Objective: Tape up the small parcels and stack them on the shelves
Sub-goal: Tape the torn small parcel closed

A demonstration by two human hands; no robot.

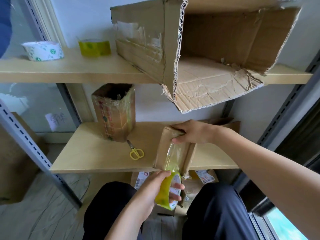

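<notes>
Your right hand point(192, 132) grips the top edge of the small parcel point(174, 151), fingers curled over the cardboard and thumb pressed on its near face. The parcel stands at the front edge of the lower shelf point(97, 156). Your left hand point(155, 186) holds the yellow tape roll point(168, 191), fingers wrapped around it and through its core, just below the shelf edge. A clear strip of tape point(171, 158) runs from the roll up the parcel's face. Yellow scissors point(136, 152) lie nearby on the shelf.
</notes>
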